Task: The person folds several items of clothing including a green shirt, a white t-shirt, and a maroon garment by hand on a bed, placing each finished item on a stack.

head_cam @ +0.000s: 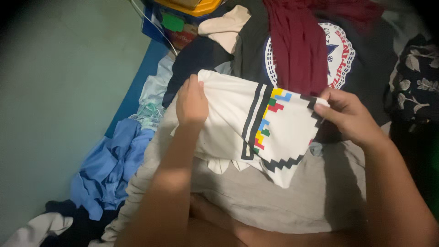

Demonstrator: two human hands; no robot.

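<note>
A white garment (228, 119) with black stripes, a black zigzag edge and small coloured blocks is held spread between both hands. My left hand (191, 101) pinches its upper left edge. My right hand (350, 114) grips its upper right corner. It hangs over a grey cloth (292, 192) that lies across my lap.
A pile of clothes lies beyond: a dark red cloth (297, 41), a black shirt with a round printed emblem (347, 50), a beige piece (224, 25). Blue garments (109, 164) are heaped at the left by a green wall (55, 91). A floral dark cloth (418, 77) sits at right.
</note>
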